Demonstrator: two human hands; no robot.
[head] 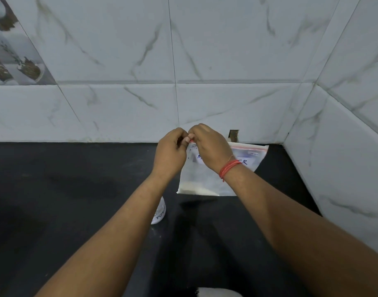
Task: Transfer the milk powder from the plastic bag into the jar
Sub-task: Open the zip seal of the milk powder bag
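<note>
Plastic bag (207,179) label half-hidden — both hands' grip pinching top corner; jar (160,211) mostly behind forearm.

The plastic bag (207,181) hangs before the tiled wall (183,61), above the counter (55,189); the jar (159,213) stands below-left.

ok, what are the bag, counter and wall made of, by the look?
Zip bag: thin clear plastic, slightly frosted; the white powder shows through it, and a red zip strip runs along the top. Countertop: dark polished stone, likely granite; it shows faint reflections. Wall: glossy marble-look tiles with visible grout lines.
</note>
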